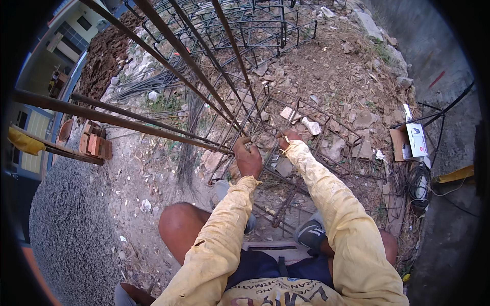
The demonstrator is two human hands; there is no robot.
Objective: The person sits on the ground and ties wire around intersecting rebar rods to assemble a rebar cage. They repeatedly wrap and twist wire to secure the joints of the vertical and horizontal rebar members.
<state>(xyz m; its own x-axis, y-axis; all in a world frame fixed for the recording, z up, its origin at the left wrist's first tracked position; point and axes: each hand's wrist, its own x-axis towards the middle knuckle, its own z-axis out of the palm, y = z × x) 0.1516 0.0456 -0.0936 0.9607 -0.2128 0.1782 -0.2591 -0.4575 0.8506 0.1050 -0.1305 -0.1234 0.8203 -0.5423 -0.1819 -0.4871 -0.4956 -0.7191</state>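
Several long, rusty steel rebars [122, 121] slant in from the upper left and converge by my hands. My left hand [248, 159] is closed with its fingers curled on a rebar where the long bars meet. Just to its right, my right hand [290, 138] is closed in a pinch near the crossing bars; what lies between its fingertips is too small to make out. Under and beyond both hands lies a rebar cage [352, 133] with square stirrups, low over the ground between my feet. Yellowish long sleeves cover both forearms.
Another rebar cage [283, 38] lies at the far side. Stacked bricks [95, 143] and a gravel pile [71, 209] are on the left. A white box [416, 140] and coiled cable [419, 183] sit by the concrete wall on the right. Broken stones litter the ground.
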